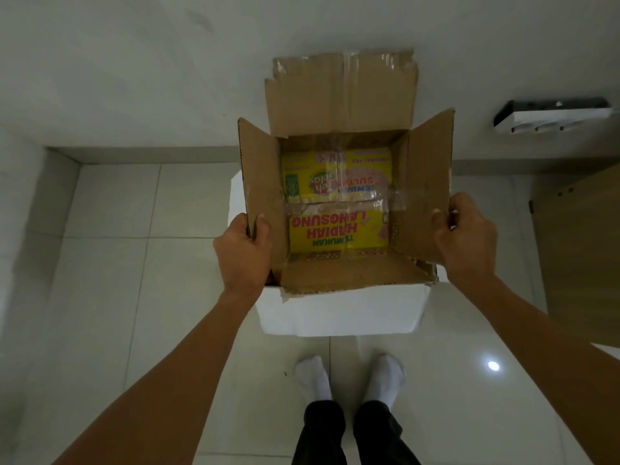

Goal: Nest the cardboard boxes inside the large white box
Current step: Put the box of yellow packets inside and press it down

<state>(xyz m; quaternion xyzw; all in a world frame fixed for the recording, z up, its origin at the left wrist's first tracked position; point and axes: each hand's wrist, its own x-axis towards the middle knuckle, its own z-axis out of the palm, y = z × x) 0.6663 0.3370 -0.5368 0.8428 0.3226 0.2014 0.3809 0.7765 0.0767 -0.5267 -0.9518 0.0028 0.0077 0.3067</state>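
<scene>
The brown box [342, 105] sits in the mouth of the white box [342, 310] on the floor [134, 263]. Its four flaps are spread open, likely so the walls can slide down without catching and the inside stays free for another carton. A yellow box [339, 209] already lies at its bottom, print facing up. How deep the brown box has gone is unclear, since its lower walls are hidden (only the near and left white walls show). It is held by its two side flaps, which probably keeps it level and centred over the opening. The left hand [243, 253] curls over the near edge of the left flap, thumb inside and fingers outside. The right hand [466, 236] pinches the right flap's near corner the same way, thumb on the inner face. Both hands are closed on cardboard.
</scene>
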